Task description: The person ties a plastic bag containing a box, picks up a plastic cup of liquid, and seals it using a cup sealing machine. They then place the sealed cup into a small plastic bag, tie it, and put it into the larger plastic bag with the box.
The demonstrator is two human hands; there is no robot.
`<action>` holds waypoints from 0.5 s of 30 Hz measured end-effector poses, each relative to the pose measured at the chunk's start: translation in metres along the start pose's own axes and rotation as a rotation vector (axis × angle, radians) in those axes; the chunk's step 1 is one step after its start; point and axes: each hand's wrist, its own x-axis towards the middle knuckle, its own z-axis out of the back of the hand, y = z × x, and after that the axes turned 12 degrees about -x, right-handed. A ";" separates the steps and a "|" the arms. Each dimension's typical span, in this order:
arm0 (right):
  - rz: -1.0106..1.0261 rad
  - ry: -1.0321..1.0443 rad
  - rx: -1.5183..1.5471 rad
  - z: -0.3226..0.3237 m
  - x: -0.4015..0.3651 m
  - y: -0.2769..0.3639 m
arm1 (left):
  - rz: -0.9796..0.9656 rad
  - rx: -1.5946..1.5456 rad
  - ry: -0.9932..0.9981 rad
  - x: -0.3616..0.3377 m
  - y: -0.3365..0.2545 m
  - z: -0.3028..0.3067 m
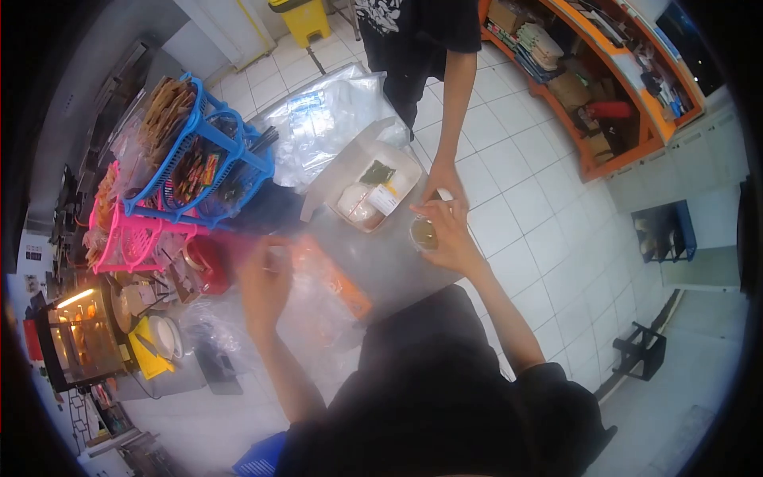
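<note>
Small clear tub (424, 234) w/ dark greenish contents, held at the right edge of a grey metal counter (397, 270); sides pinched b/w thumb and fingers in the grip of the right hand (455, 240); another person's hand (447, 181) seen just beyond, v. close to it, so whether the two touch can't be told. Left hand (266, 278) raised over clear plastic (310, 306) and an orange box (338, 274), left of the tub; its grip is blurred, so whether it's spread or pinching can't be told.

For good handling, the tub is best held level, w/ light, even pressure at the sides, b/c a thin wall would prob. flex if squeezed; the lid, if any, can't be made out; fingers are best kept clear of the other person's hand, the tightest spot here.

Just left of the tub, an open carton (404, 165) w/ a round whitish wrapped item (360, 204), a green packet (377, 172) and a white-and-yellow packet (383, 199); its raised lid (338, 171) would block a low reach from the left; far side, piled plastic bags (318, 119); far left, blue baskets (208, 155) above pink baskets (143, 238), approx. hemming in the left hand's side.
</note>
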 end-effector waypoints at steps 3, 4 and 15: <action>0.012 -0.082 0.100 0.002 -0.001 0.000 | -0.070 0.054 -0.351 0.006 0.036 0.003; -0.009 -0.076 0.153 0.015 -0.001 0.004 | -0.134 0.062 -0.547 0.008 0.051 0.002; 0.317 -0.358 0.415 0.166 -0.006 -0.023 | -0.379 -0.046 0.174 -0.030 -0.106 -0.101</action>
